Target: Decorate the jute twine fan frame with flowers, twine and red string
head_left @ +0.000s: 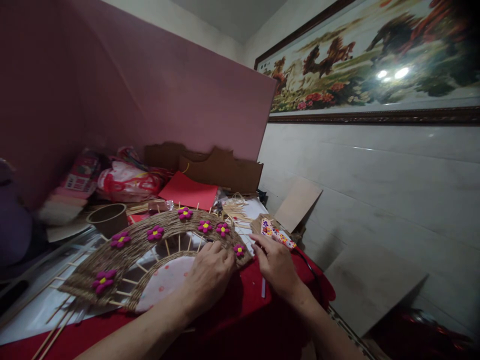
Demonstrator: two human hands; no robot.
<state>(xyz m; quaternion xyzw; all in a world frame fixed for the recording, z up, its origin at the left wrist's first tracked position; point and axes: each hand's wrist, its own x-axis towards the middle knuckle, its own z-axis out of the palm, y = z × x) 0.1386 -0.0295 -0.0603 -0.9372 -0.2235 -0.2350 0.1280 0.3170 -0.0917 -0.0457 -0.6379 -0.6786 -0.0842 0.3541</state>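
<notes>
One framed picture [360,70] of horses hangs on the wall, above a red-covered worktop [243,305]. On the worktop's left half lies one large woven fan [170,225], its twine band curving over thin pale sticks, with a white spotted piece [167,282] inside the inner arc. Behind it stands torn brown cardboard [221,169], and in front of that lies one red sheet [189,191].

Of the containers, one clear plastic bag [129,181] sits at the back left, bulging with white, pink and red stuff that is hard to make out. One round brown pot [110,226] stands just behind the fan; its inside is too dark to tell what it holds.

The left hand [213,265] rests at the fan's right part, fingers bunched together at the band's inner edge; I cannot tell what, if anything, they pinch. The right hand [275,265] is just right of the fan, fingers loosely bent, near one flower-patterned tool [277,234]; whether it grips anything I cannot tell.

Seven purple flowers [155,233] with yellow centres are spread along the band. One short whitish rod [263,288] shows below the right hand.
</notes>
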